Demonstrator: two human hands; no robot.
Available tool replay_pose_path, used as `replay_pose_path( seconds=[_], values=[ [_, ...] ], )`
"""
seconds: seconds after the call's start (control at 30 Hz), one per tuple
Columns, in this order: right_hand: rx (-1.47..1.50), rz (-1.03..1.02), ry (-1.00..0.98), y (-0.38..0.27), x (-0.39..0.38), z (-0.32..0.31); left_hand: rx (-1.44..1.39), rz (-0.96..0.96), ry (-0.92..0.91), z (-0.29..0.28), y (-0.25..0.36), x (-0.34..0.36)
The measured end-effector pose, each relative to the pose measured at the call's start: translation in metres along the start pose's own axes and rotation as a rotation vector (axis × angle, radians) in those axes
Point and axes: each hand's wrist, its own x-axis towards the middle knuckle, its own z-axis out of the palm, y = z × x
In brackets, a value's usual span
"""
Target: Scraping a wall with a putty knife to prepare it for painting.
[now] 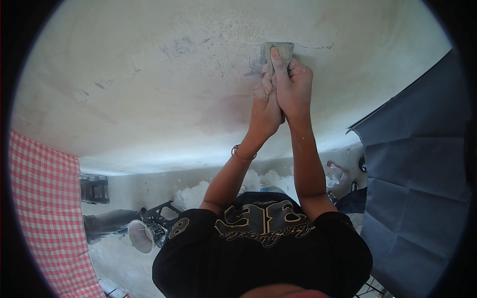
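A flat putty knife (286, 48) with a smeared, wide blade lies against the pale wall (164, 99) in front of me. My right hand (296, 89) is closed around it, with the thumb stretched up along the blade. Just below and to the left, my left hand (267, 107) is closed too, pressed against the right one at the handle end. The handle itself is hidden by my fingers. Both hands are dusted with whitish powder. Around the blade the wall has dark scuffs, a rough peeled patch (218, 27) and a thin crack (325, 46) to the right.
A red-and-white checked cloth (44, 198) hangs at left, a dark grey sheet (412, 188) at right. Below stand a white bucket (141, 237), a dark stool (94, 189) and another black stool (166, 212). Someone's trousered leg (112, 222) shows at left. White debris (194, 194) covers some floor.
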Motion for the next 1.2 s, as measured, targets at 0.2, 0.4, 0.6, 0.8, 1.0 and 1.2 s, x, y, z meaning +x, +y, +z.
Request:
replay_pose_path(
  seconds=[0.2,0.4,0.6,0.8,1.0,1.2],
  values=[
    [-0.096,0.065,0.016,0.040,-0.008,-0.017,0.152,0.196,0.063,-0.001,-0.034,-0.005],
    [0.014,0.022,0.014,0.017,-0.009,-0.006,-0.035,0.032,0.010,-0.003,-0.031,-0.001],
    [0.028,0.016,0.009,0.013,-0.004,-0.004,0.120,0.140,0.024,-0.005,-0.032,-0.004],
    [0.015,0.110,0.021,0.033,-0.013,-0.013,0.136,-0.124,-0.069,-0.007,-0.029,-0.010],
    [-0.012,0.016,0.001,0.023,-0.008,-0.010,0.103,0.114,0.038,-0.002,-0.038,-0.007],
    [0.015,0.023,-0.012,0.023,-0.005,-0.008,0.142,0.182,0.046,-0.004,-0.042,-0.003]
  ],
)
